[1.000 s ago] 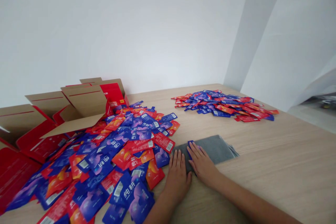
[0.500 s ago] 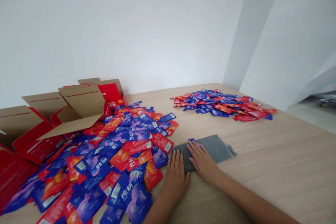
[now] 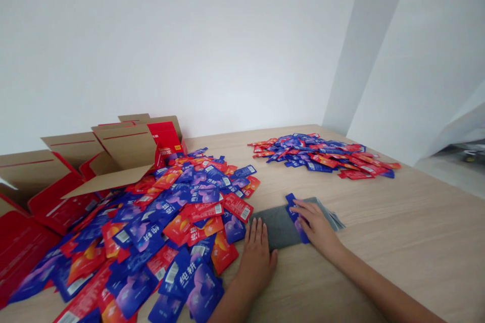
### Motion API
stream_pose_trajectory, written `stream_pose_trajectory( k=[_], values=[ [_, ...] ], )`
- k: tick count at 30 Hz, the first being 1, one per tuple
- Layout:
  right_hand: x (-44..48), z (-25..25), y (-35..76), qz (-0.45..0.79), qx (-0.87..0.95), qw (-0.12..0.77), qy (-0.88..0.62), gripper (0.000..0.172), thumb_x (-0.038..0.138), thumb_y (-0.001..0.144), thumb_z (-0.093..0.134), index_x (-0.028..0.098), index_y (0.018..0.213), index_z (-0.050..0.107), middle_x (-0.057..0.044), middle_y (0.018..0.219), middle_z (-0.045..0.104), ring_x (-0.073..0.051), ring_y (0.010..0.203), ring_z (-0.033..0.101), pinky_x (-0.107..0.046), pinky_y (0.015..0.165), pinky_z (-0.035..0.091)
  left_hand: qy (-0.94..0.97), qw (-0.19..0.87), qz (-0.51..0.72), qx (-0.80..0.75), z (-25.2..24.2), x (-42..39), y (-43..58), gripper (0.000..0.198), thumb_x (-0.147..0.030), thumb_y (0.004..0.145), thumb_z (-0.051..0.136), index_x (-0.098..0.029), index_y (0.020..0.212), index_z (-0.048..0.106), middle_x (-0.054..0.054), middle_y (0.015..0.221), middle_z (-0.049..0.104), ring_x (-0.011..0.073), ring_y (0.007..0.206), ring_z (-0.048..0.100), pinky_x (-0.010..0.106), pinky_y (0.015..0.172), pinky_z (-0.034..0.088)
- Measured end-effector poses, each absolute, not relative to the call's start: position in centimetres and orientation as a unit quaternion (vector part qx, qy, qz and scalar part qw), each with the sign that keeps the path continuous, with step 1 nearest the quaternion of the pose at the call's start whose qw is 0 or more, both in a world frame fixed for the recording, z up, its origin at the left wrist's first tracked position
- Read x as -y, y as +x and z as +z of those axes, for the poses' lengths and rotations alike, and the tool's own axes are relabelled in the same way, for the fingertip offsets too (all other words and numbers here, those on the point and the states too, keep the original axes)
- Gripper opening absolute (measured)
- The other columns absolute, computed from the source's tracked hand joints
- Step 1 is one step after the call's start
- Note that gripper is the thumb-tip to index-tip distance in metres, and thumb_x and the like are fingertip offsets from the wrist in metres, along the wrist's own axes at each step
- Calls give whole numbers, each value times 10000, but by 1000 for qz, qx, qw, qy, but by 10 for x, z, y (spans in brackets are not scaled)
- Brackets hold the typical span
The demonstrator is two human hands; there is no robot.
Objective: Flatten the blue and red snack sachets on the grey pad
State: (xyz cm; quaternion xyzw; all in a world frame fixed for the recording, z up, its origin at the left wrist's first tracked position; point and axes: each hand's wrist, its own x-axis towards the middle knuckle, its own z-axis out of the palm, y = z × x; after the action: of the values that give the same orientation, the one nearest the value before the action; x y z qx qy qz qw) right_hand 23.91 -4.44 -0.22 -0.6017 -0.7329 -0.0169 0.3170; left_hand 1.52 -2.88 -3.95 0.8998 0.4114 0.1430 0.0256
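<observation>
A stack of flat grey plastic bags (image 3: 275,227) lies on the table in front of me, its layered edges fanned at the right end. My left hand (image 3: 257,247) rests flat on the left end of the stack, fingers stretched out and holding nothing. Across the stack lies a blue sachet (image 3: 291,202) with a purple print. My right hand (image 3: 316,224) has its bent fingers and thumb on this sachet, covering its right side. Just left of my left hand, a large heap of blue and red-orange sachets (image 3: 200,194) spreads over the table.
Open red cardboard boxes (image 3: 53,202) with brown flaps stand along the left, behind the large heap. A second, smaller pile of blue and red sachets (image 3: 322,154) lies at the back right. The wooden table (image 3: 397,232) meets a white wall (image 3: 227,50) behind.
My right hand has moved to the right along the grey stack, and the blue sachet has shifted right with it, showing more of itself. My left hand stays flat on the stack.
</observation>
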Motion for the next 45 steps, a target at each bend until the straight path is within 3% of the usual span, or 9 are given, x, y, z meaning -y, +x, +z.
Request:
stream_pose_trajectory(
  k=[5, 9, 13, 17, 21, 29, 36, 40, 45],
  values=[
    [43, 16, 206, 18, 748, 363, -555, 352, 279, 910, 386, 212, 1216, 547, -95, 1322, 495, -213, 1239, 408, -445, 1036, 337, 899, 22, 160, -406, -42, 29, 15, 579, -353, 868, 444, -45, 1349, 347, 169, 1440, 282, 292, 1343, 167, 469, 1080, 227],
    [34, -3, 186, 79, 761, 280, -580, 410, 300, 924, 326, 170, 1263, 517, -113, 1366, 460, -220, 1284, 369, -453, 1045, 320, 896, 30, 173, -407, -43, 29, 14, 599, -349, 854, 465, -50, 1357, 336, 162, 1439, 289, 296, 1342, 173, 466, 1077, 244],
    [34, -20, 178, 139, 794, 182, -563, 431, 315, 931, 298, 231, 1321, 460, -60, 1406, 412, -206, 1312, 327, -452, 1042, 318, 893, 31, 192, -406, -43, 30, 14, 615, -310, 854, 457, -73, 1390, 271, 139, 1455, 264, 287, 1349, 151, 477, 1061, 280],
    [35, -24, 197, 65, 809, 146, -566, 468, 248, 909, 320, 256, 1373, 378, -35, 1437, 356, -180, 1334, 278, -411, 1047, 310, 892, 21, 182, -413, -45, 31, 15, 609, -320, 862, 441, -66, 1389, 268, 150, 1449, 275, 293, 1344, 173, 485, 1050, 294],
    [30, -32, 232, -30, 751, 118, -649, 479, 236, 905, 284, 203, 1373, 381, -74, 1438, 349, -202, 1329, 289, -442, 1037, 308, 897, 12, 166, -408, -47, 30, 14, 581, -336, 871, 432, -68, 1371, 305, 155, 1450, 268, 296, 1344, 168, 493, 1049, 290],
    [45, -45, 219, -38, 769, 154, -619, 512, 348, 922, 318, 159, 1398, 329, -108, 1457, 304, -214, 1342, 255, -433, 1049, 309, 898, 3, 161, -409, -45, 29, 15, 578, -355, 870, 433, -52, 1354, 342, 160, 1435, 301, 293, 1339, 193, 469, 1064, 271],
    [56, -23, 219, 34, 779, 166, -603, 413, 345, 925, 346, 242, 1299, 490, -75, 1367, 464, -222, 1240, 432, -436, 996, 379, 896, 3, 168, -410, -46, 29, 15, 555, -334, 870, 425, -75, 1354, 346, 148, 1438, 298, 282, 1339, 199, 479, 1056, 284],
    [54, -30, 215, -11, 789, 154, -595, 434, 298, 924, 357, 263, 1354, 408, -60, 1426, 378, -223, 1307, 335, -449, 1008, 355, 895, -2, 166, -414, -49, 29, 14, 565, -352, 869, 436, -71, 1351, 349, 148, 1440, 295, 283, 1339, 200, 464, 1059, 283],
    [19, -32, 208, -37, 771, 150, -618, 432, 264, 923, 358, 174, 1340, 429, -111, 1427, 370, -226, 1327, 292, -431, 1040, 326, 899, 1, 161, -408, -48, 27, 14, 563, -357, 869, 430, -53, 1339, 367, 162, 1429, 310, 287, 1331, 223, 471, 1058, 279]
  ],
)
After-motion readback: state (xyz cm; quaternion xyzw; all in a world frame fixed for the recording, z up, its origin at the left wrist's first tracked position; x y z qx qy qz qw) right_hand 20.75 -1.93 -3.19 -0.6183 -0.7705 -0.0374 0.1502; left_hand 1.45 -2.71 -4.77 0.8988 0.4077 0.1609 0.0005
